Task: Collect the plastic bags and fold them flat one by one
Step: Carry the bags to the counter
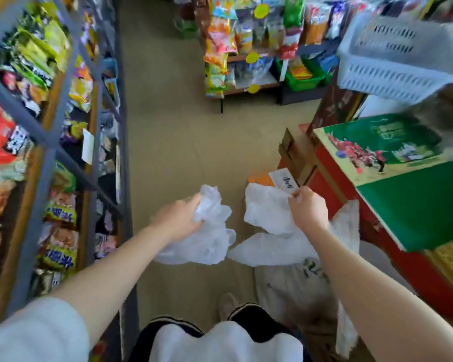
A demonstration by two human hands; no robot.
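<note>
Gripping a crumpled, translucent white plastic bag (pixel 207 231) with left hand (pixel 179 218), fingers curled tight into the wrinkled film, loose end sagging below. Pinching the top edge of a second thin white bag (pixel 267 218) with right hand (pixel 309 209), fingertips closed, sheet hanging smoother and wider. Both held above the beige floor (pixel 173 131), between wire snack shelves (pixel 50 142) and glossy printed cartons (pixel 392 178).

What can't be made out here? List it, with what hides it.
- Head view: how many plastic bags the hands hold; the white film bunches and overlaps.
- Left hand: fingertips buried in a crumpled bag.
- Basket contents: motion blur, cut by the right edge.
- Shelf package labels: blurred.
</note>
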